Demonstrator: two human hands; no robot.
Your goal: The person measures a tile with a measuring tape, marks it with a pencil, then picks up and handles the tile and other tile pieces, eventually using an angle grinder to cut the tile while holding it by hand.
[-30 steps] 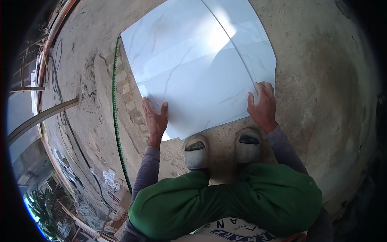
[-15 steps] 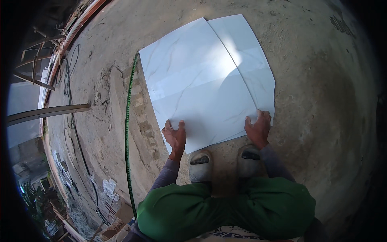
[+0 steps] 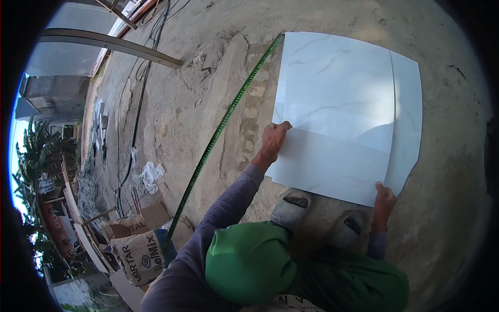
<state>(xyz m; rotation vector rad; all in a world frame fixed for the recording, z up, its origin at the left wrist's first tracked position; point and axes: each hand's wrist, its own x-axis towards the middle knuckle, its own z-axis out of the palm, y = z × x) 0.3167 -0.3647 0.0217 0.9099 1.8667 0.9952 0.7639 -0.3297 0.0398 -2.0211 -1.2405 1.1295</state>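
A large white tile with faint grey veins (image 3: 332, 88) lies on top of another white tile (image 3: 408, 114) on the concrete floor. The lower one shows as a strip along the right side. Thin white slivers also stick out past the upper tile's left edge. My left hand (image 3: 272, 142) is closed on that left edge, below its middle, thumb on top. At the near right corner, my right hand (image 3: 384, 203) grips the upper tile; its fingers are partly hidden. A green tape measure strip with dark marks (image 3: 218, 130) runs from the far left corner toward me.
My shoes (image 3: 292, 208) stand right at the tiles' near edge. To the left are a metal bar (image 3: 114, 47), dark cables (image 3: 138, 114) and crumpled clear plastic (image 3: 151, 176). A paper mortar bag (image 3: 140, 257) and cardboard (image 3: 155, 214) lie at the near left.
The view has swung left, so the tiles sit further right in it. My left hand has moved up the left edge, my right hand to the near right corner. Slivers now show at the left.
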